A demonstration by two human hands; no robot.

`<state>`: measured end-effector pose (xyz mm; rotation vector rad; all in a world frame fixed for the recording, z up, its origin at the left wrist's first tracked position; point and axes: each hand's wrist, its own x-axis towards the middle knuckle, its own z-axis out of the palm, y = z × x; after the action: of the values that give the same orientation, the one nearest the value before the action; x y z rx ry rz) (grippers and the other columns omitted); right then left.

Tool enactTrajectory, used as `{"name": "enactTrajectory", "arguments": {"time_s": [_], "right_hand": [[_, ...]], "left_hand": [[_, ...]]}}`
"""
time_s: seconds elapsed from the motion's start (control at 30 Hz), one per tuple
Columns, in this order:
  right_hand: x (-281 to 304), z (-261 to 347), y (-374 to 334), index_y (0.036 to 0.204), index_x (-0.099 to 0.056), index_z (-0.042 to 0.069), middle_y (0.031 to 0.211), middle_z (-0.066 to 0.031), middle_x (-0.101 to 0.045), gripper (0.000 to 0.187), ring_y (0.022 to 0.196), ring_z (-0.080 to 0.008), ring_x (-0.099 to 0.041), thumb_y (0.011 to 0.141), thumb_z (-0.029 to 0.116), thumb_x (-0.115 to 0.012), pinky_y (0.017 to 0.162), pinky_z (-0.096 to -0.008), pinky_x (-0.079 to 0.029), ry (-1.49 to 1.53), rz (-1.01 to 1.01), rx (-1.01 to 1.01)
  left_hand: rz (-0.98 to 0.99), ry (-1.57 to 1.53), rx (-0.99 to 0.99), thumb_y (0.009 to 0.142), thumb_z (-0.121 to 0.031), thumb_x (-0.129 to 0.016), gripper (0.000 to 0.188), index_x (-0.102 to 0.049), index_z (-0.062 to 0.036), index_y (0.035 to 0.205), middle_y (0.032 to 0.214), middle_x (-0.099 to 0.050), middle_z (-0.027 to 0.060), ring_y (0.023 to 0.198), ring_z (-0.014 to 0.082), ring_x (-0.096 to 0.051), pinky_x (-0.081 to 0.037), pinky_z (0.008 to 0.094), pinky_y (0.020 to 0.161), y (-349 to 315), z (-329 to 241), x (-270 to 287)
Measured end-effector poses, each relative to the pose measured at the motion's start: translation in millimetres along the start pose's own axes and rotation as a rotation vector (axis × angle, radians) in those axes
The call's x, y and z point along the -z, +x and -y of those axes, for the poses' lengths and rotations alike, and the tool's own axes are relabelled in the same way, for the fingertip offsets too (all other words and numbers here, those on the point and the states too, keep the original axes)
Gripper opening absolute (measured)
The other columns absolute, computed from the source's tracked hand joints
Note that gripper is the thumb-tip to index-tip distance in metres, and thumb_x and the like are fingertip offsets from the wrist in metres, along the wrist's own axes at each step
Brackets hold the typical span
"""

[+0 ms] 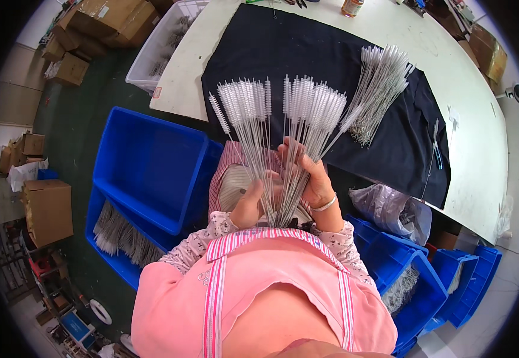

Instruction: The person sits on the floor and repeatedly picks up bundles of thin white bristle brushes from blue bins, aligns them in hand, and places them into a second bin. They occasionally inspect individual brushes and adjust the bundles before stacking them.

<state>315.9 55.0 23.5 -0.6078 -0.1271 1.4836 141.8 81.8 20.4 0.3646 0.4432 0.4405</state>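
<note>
One fisheye view looks steeply down from head height, close above the near torso [277, 259], facing across to the far table [474, 143] and wide enough to include floor [86, 113] at left.

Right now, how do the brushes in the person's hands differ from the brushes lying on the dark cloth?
The held brushes fan out in two bunches; the resting brushes lie in one bunch. The left hand and right hand grip the held brushes; the resting brushes lie on the dark cloth, untouched. Both have white bristles at the far end of thin, metal-looking stems.
</note>
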Motion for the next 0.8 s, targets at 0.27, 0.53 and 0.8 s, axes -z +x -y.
{"name": "enactTrajectory", "arguments": {"time_s": [0.27,0.53,0.8], "right_hand": [[11.8,1.2,-3.3,0.122,-0.049,-0.004,0.116,-0.0179,-0.058,0.053,0.098,-0.0292,-0.061,0.08,0.023,-0.067,0.084,-0.0404,-0.052,0.009,0.001,-0.035],[-7.7,10.9,-1.5,0.126,-0.045,-0.004,0.113,-0.0196,-0.059,0.064,0.098,-0.0279,-0.062,0.075,0.023,-0.073,0.083,-0.0402,-0.052,-0.093,0.206,-0.097],[9.2,14.0,12.1,0.129,-0.039,-0.006,0.097,-0.0179,-0.063,0.069,0.084,-0.0251,-0.065,0.078,0.028,-0.072,0.077,-0.0359,-0.054,-0.1,0.269,-0.175]], "left_hand": [[-0.004,0.327,0.002,0.098,-0.023,-0.042,0.043,-0.033,-0.0024,0.135,0.122,-0.053,0.0109,0.106,0.0182,-0.056,-0.047,0.0334,0.089,6.0,4.5,11.0],[0.308,0.414,0.226,0.097,-0.029,-0.044,0.043,-0.043,0.002,0.127,0.114,-0.058,0.0162,0.105,0.0248,-0.058,-0.046,0.0364,0.091,20.8,-2.8,2.5],[0.317,0.184,0.363,0.084,-0.025,-0.066,0.036,-0.053,-0.0033,0.11,0.075,-0.056,0.0048,0.063,0.0179,-0.057,-0.049,0.0338,0.064,42.9,8.8,-2.3]]}}
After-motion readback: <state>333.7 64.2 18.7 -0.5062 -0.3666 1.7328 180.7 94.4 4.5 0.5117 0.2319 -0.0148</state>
